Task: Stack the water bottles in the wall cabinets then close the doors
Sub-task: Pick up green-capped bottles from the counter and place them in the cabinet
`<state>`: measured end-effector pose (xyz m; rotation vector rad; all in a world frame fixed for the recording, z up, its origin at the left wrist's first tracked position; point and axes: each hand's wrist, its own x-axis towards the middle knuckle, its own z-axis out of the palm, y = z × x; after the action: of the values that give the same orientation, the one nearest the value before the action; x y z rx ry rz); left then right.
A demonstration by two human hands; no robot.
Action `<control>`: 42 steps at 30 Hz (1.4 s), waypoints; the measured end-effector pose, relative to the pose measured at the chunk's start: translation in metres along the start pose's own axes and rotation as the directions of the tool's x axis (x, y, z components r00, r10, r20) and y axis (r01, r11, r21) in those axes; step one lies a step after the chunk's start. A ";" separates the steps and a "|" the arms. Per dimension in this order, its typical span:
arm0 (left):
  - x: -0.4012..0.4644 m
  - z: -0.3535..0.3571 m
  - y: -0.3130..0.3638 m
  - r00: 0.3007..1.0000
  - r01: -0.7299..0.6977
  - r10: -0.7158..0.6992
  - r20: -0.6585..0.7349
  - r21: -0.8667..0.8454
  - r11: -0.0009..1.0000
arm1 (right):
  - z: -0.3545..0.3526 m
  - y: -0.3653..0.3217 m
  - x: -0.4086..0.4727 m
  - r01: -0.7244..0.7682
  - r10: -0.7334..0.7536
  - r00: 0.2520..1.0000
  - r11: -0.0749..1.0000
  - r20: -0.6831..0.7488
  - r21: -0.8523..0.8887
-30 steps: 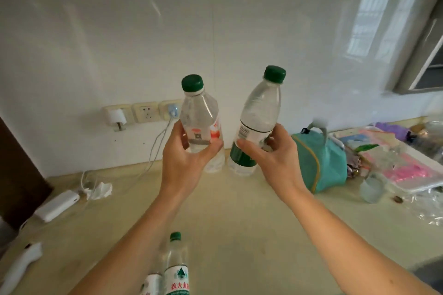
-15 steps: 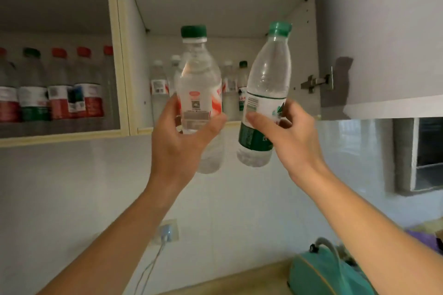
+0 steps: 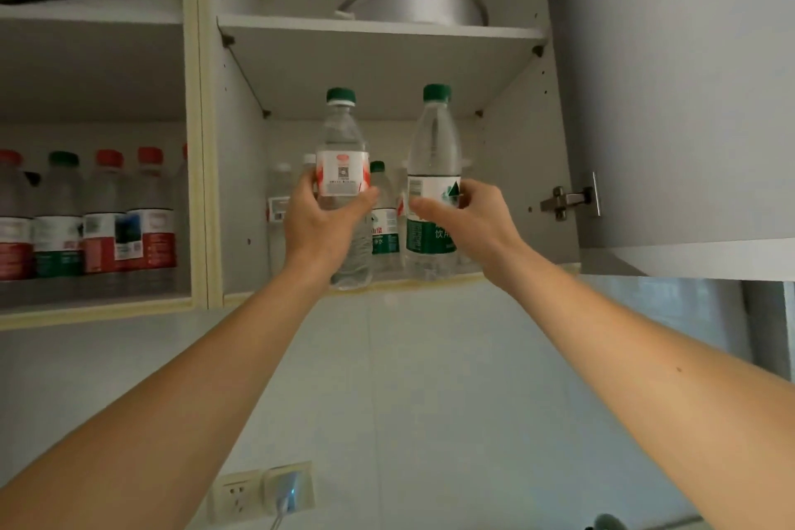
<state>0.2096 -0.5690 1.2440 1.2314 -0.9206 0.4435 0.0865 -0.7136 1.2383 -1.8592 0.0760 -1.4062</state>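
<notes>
Raised to the cabinet shelf [image 3: 387, 278], each hand grips a clear, seemingly ribbed plastic bottle.

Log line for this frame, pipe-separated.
left hand: grips red-label bottle | right hand: grips green-label bottle | both upright at lower shelf front edge | cabinet door: open

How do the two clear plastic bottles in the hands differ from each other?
The clear bottle with the red-and-white label, in the left hand, shows a lower cap. The clear bottle with the green-and-white label, in the right hand, looks slightly taller. Both stand upright with green caps.
</notes>
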 end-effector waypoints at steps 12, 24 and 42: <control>0.038 0.015 -0.038 0.974 0.165 -0.173 0.147 0.066 0.984 | 0.004 0.037 0.059 -0.146 0.186 0.961 0.969 0.205 -0.198; 0.061 0.039 -0.050 0.966 0.183 -0.217 0.138 0.228 0.956 | 0.029 0.046 0.069 -0.143 0.200 0.963 0.947 0.182 -0.287; 0.015 -0.021 -0.009 0.970 -0.125 0.000 0.245 0.494 0.861 | 0.031 0.014 0.008 -0.006 0.037 0.997 0.925 0.074 -0.380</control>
<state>0.2329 -0.5548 1.2497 1.7699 -1.0895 0.6269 0.1208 -0.7101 1.2342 -2.2207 0.3511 -1.3704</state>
